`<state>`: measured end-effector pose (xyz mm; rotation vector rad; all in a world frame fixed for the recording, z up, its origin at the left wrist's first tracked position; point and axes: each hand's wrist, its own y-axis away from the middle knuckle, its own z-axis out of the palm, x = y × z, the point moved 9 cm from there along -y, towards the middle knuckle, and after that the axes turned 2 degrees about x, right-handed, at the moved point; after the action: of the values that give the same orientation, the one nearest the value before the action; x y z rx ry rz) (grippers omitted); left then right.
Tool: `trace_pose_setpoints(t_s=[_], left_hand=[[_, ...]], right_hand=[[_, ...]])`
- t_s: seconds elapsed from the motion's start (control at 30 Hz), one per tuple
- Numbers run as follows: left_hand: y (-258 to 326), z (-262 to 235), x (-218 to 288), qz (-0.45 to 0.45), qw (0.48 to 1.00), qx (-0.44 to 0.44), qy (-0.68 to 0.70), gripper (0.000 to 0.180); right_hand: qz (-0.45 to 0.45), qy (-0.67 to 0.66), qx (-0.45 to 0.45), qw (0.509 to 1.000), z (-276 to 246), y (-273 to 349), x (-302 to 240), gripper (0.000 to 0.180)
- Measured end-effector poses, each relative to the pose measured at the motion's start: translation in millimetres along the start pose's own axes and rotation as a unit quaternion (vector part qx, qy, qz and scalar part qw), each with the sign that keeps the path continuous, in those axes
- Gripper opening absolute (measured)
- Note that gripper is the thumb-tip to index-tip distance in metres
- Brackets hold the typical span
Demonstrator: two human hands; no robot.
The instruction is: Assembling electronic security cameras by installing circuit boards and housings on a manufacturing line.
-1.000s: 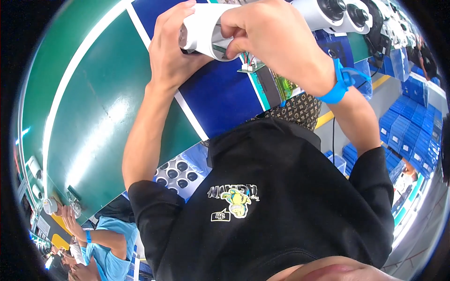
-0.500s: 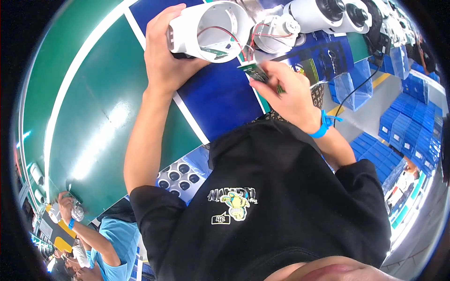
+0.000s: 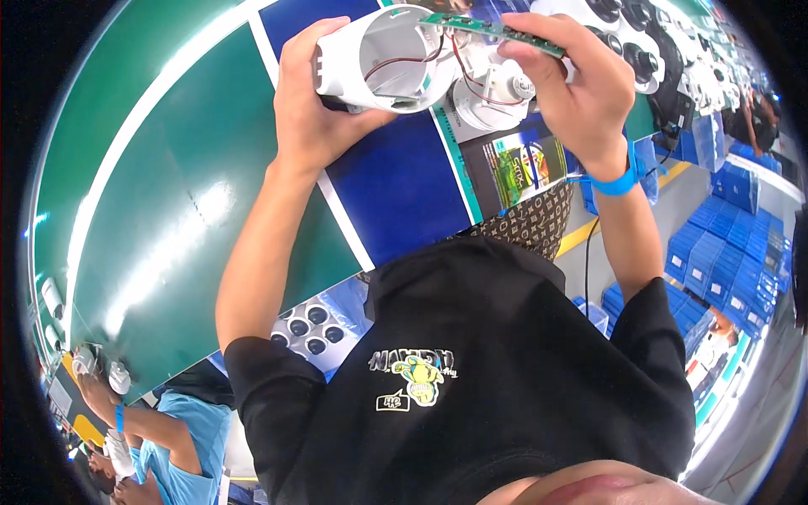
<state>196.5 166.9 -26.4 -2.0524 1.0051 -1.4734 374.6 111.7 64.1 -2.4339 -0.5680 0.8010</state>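
My left hand (image 3: pixel 305 109) is wrapped around a white cylindrical camera housing (image 3: pixel 343 66), its open end facing right. Between the thumb and fingers of my right hand (image 3: pixel 585 88) is a long green circuit board (image 3: pixel 471 25), raised level with the housing's rim. Thin red and dark wires (image 3: pixel 404 61) run out of the housing's mouth toward the board. A white round camera base (image 3: pixel 486 108) with a knob-like part sits just right of the housing, below the board, and wires reach it too. Part of a second small board shows inside the housing.
Beneath lies a green table (image 3: pixel 177 185) with a blue mat (image 3: pixel 396 185) and printed sheets (image 3: pixel 526 168). More white cameras (image 3: pixel 640 63) stand at the far right. Blue crates (image 3: pixel 715 252) are stacked beyond the table. At lower left, a co-worker's hand (image 3: pixel 99 396) handles white parts.
My right hand has moved up and right, turning the circuit board so it now stretches across the housing's mouth. My left hand and the housing have shifted slightly right.
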Motion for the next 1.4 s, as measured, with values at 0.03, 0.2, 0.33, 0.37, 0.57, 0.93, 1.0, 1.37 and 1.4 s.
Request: trace_pose_setpoints(t_s=[0.03, 0.2, 0.33, 0.37, 0.57, 0.93, 1.0, 1.37, 1.4], left_hand=[[-0.3, -1.4, -1.3, -0.017, 1.000, -0.003, -0.010, 0.093], [-1.6, -1.1, -2.9, -0.035, 0.999, 0.001, 0.015, 0.093], [-1.3, 1.0, -7.2, -0.048, 0.998, -0.005, 0.035, 0.093], [-1.5, 1.0, -8.0, -0.040, 0.999, -0.009, 0.021, 0.092], [-4.5, -2.0, -3.1, -0.034, 0.999, 0.001, 0.008, 0.091], [-3.0, -1.9, 0.2, -0.031, 0.999, -0.002, -0.025, 0.091], [-2.4, -1.5, -0.6, -0.040, 0.999, -0.004, -0.019, 0.091], [-0.5, 0.8, 0.9, -0.035, 0.998, -0.011, -0.041, 0.092], [-2.1, 1.6, 0.3, -0.035, 0.999, -0.012, -0.040, 0.092]], right_hand=[[-0.011, -0.071, 0.015, 0.997, 2.5, -1.7, 6.6, 0.017], [0.052, -0.173, -0.012, 0.983, 12.9, 2.9, 24.5, 0.018], [0.156, -0.158, 0.041, 0.974, 21.1, 0.4, 42.1, 0.017], [0.151, -0.159, 0.039, 0.975, 20.6, -0.9, 39.2, 0.017], [0.159, -0.052, -0.028, 0.986, 17.4, -10.8, 31.3, 0.013], [-0.004, 0.074, -0.125, 0.989, 14.5, -43.8, -8.6, 0.008], [0.011, 0.062, -0.135, 0.989, 21.0, -43.2, -4.6, 0.009], [0.037, 0.057, -0.232, 0.970, 44.6, -35.3, 9.5, 0.020], [0.055, 0.058, -0.266, 0.961, 50.7, -32.3, 13.7, 0.022]])
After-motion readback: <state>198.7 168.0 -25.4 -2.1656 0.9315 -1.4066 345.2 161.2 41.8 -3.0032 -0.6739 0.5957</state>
